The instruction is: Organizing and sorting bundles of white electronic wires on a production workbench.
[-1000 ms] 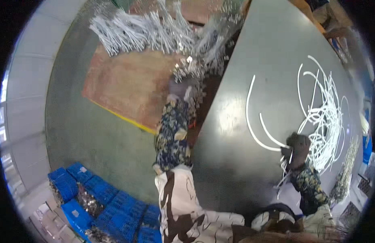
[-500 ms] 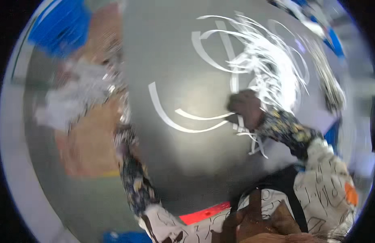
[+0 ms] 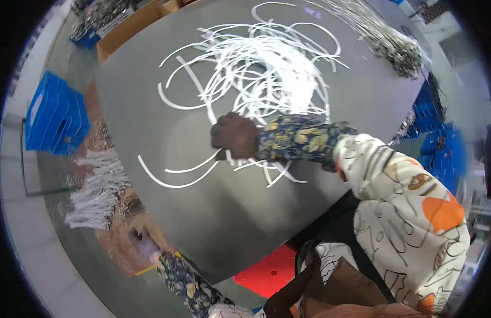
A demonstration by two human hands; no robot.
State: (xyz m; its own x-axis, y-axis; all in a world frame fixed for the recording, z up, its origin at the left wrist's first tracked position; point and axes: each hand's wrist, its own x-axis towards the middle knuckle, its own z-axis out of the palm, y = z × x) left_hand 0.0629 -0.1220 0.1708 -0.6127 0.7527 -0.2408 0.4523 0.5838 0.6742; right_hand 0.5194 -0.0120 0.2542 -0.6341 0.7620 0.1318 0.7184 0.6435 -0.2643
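Note:
A loose pile of thin, curved white strips (image 3: pixel 229 69) lies on the round-edged grey table (image 3: pixel 145 106), glaring brightly on its right side. My right hand (image 3: pixel 235 139) is closed over several strips at the pile's near edge. Strip ends curve out to the left of this hand, and short ones poke out below the wrist. Off the table's left edge, my left hand (image 3: pixel 145 245) is lowered over a brown cardboard sheet (image 3: pixel 115 238), its fingers apart and nothing visible in them. Just beyond it lie bundles of whitish strands (image 3: pixel 99 188).
Blue crates (image 3: pixel 54 114) are stacked at the left, and more blue bins (image 3: pixel 441 153) stand at the right. A long bundle of silvery strands (image 3: pixel 399 55) rests on the table's far right. A red stool (image 3: pixel 269 270) is close to my body.
The view has swung left, so the table and pile sit differently in it. My left hand has come down from beside the table's edge. My right hand keeps its grip on the strips.

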